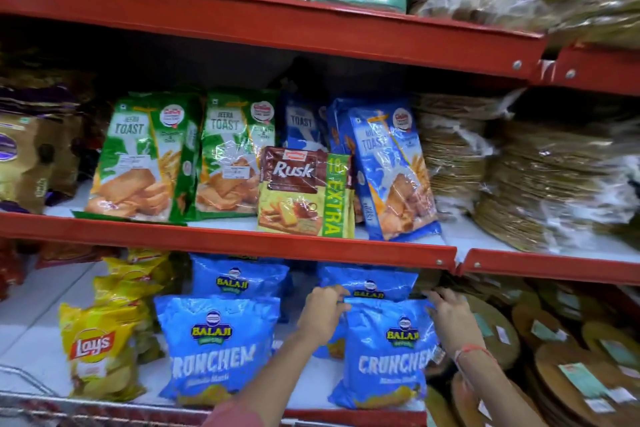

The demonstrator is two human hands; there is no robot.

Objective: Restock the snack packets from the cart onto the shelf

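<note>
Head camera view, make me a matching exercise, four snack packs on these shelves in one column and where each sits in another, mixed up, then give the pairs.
Things:
1. Lay's packet
2. Rusk pack
3. Jeera Toast pack
4. Balaji Crunchem bag

Places:
A. middle shelf, leaning in front of the toast packs
B. bottom shelf, between the left hand and right hand
C. bottom shelf, left of the blue bags
D. middle shelf, left of the other green pack

Pairs: 1-C, 2-A, 3-D, 4-B

The blue bag [384,354] says "BALAJI CRUNCHEM". So does the other blue bag [216,350]. The yellow bag [95,350] says "Lay's". The green packs [138,156] say "JEERA TOAST". The brown pack [304,191] says "Rusk" and "EXTRA".
</note>
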